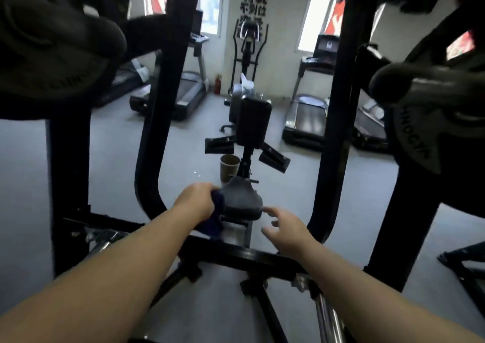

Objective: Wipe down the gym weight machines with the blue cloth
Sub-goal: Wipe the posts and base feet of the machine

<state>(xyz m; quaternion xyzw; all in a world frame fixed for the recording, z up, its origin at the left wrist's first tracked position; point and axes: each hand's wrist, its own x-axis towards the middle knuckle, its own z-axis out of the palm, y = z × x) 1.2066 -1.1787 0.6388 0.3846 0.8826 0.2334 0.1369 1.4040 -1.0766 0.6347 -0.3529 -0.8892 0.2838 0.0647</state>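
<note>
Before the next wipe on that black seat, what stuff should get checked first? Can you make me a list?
1. Blue cloth held in the left hand: ok.
2. Cloth touching the seat pad: ok, it sits against the pad's left edge.
3. Right hand free to steady things: ok, open, beside the pad and holding nothing.
4. Paper cup out of the way: ok, it stands on the floor beyond the seat.
5. Cup empty or full: cannot tell.
6. Pad already clean: cannot tell.

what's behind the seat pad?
Behind the seat pad: a paper cup on the floor, the black post and back pad. The seat covers the cup's base and the post's foot.
</note>
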